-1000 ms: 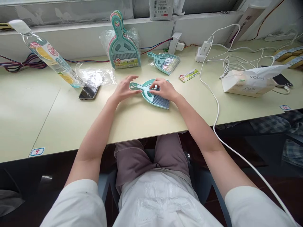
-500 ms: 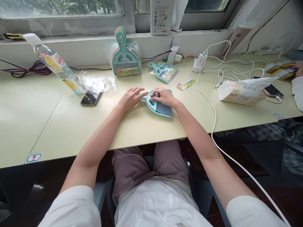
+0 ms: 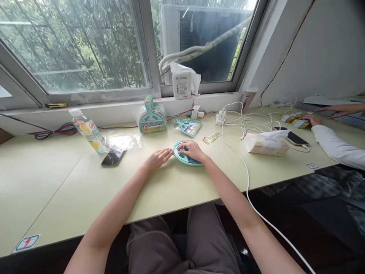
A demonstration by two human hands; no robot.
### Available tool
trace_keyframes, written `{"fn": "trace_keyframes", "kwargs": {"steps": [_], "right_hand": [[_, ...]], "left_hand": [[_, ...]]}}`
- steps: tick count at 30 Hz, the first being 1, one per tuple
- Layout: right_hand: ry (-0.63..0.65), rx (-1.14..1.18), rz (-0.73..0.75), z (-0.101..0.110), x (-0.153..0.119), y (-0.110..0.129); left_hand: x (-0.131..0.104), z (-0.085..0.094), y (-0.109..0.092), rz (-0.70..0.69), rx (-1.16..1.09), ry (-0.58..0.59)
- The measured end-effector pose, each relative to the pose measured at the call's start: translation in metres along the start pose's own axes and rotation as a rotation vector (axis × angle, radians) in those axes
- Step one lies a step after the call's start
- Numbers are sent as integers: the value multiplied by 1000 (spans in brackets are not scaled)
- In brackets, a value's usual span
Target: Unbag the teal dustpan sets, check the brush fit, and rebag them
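Observation:
A teal dustpan with a brush on it (image 3: 185, 157) lies on the pale table, its handle pointing left. My left hand (image 3: 158, 158) rests at the handle end, fingers together and closed around its tip. My right hand (image 3: 191, 149) lies over the middle of the set with bent fingers on the brush. Behind it a wrapped teal set (image 3: 188, 127) lies flat beside a stack of wrapped sets (image 3: 152, 118) standing against the sill. A printed card (image 3: 211, 137) lies to the right.
A bottle (image 3: 89, 131) leans at the left near clear plastic wrap (image 3: 124, 141) and a phone (image 3: 113, 156). On the right are a tissue pack (image 3: 266, 144), white cables and another person's hands by yellow items (image 3: 298, 120).
The view has tilted up, showing more window. My right hand still lies over the dustpan and brush. My left fingers have come closer together at the handle. More of the other person's arms shows.

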State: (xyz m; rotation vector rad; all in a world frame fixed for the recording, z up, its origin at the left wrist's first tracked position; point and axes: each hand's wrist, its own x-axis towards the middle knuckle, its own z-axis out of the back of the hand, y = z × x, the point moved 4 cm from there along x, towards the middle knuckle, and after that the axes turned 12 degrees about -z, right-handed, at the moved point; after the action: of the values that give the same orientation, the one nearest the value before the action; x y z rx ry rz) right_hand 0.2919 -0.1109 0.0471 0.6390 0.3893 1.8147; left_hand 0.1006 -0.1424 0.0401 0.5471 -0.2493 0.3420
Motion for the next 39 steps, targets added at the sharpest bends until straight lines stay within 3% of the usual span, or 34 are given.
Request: {"fn": "trace_keyframes", "kwargs": {"steps": [8,16,22,27,32,36,39], "right_hand": [[52,54,-14,-10,5,-8],[60,56,-54,-15,7,-11],[94,-2,-48,-13,3,-5],[198,-15,-34,-13,1,0],[110,36,7,-7,-1,7],[110,94,-41,1,-5,12],[-56,111,-61,13,-4,14]], "left_hand": [[-3,-8,2,-67,37,38],[2,-15,2,36,-110,103],[0,-16,5,112,-220,50],[-6,-15,10,133,-215,-14],[-4,-3,10,99,-138,-72],[0,8,9,111,-40,-118],[-3,12,13,153,-16,-194]]}}
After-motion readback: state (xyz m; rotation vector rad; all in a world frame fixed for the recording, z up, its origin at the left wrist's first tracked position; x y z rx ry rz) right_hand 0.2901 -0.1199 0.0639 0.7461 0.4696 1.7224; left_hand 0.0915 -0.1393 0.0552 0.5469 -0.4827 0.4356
